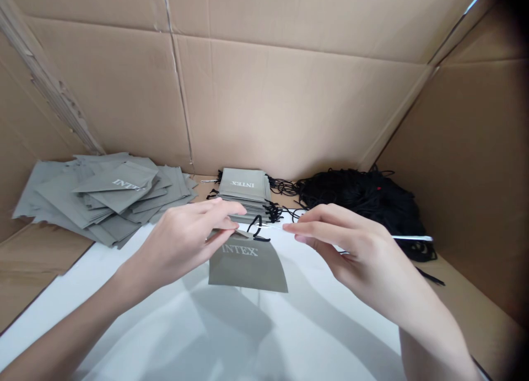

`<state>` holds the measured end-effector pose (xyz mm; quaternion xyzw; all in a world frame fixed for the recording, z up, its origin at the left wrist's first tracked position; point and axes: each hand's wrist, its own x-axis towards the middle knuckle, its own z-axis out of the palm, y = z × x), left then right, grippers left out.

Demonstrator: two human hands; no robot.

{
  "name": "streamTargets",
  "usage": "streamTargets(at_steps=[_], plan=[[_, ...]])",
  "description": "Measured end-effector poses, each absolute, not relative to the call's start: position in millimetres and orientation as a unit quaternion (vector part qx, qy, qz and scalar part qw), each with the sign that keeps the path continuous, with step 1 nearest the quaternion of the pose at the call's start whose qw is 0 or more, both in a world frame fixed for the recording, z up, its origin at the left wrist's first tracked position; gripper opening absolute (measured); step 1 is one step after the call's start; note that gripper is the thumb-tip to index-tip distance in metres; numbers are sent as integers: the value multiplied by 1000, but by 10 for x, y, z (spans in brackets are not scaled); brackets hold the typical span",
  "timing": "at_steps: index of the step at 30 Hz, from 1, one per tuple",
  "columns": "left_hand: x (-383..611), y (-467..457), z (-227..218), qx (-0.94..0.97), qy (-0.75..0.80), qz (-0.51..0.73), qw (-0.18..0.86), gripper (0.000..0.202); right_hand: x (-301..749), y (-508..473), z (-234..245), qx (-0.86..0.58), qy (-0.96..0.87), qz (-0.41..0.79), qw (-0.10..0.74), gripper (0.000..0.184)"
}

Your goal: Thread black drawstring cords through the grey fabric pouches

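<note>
My left hand (198,227) pinches the top edge of a grey pouch (250,268) printed with INTEX, which hangs above the white sheet. A short black cord (255,224) loops out at the pouch's top edge, just right of my left fingertips. In my right hand (330,232), fingers and thumb are closed on a thin rod-like tool (413,238). Its white end sticks out behind the hand, and its slender tip reaches left to the cord loop. Whether the tip passes through the pouch's edge, I cannot tell.
Loose grey pouches (119,205) lie heaped at the left. A neat stack of corded pouches (243,189) stands at the back middle. A pile of black cords (359,205) lies at the back right. Cardboard walls (289,105) enclose the white sheet (231,337).
</note>
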<state>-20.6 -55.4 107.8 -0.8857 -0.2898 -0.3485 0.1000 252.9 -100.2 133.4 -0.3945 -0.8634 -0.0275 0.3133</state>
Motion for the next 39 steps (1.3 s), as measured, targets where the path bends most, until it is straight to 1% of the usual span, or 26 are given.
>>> streamTargets(at_steps=[4, 7, 9, 12, 17, 24, 33, 39], plan=[[-144, -576, 1060, -879, -279, -370, 112, 18, 2572, -1050, 1340, -388, -882, 5, 267, 27], [-95, -570, 1041, -892, -258, -345, 139, 13, 2580, -1073, 1331, -383, -889, 23, 249, 26], [-73, -560, 1020, -896, -251, -328, 164, 14, 2570, -1084, 1325, -386, -889, 25, 244, 25], [-57, -552, 980, -886, -259, -335, 188, 17, 2550, -1109, 1328, -395, -883, 19, 254, 23], [-52, -557, 941, -873, -256, -375, 176, 18, 2549, -1181, 1350, -405, -868, 8, 287, 22], [-39, -562, 934, -868, -251, -400, 153, 19, 2541, -1255, 1340, -407, -868, -3, 284, 26], [-48, -577, 933, -867, -257, -403, 145, 19, 2461, -1272, 1339, -399, -869, -58, 287, 21], [-30, -555, 950, -872, -240, -405, 137, 10, 2424, -1274, 1315, -408, -862, -66, 294, 20]])
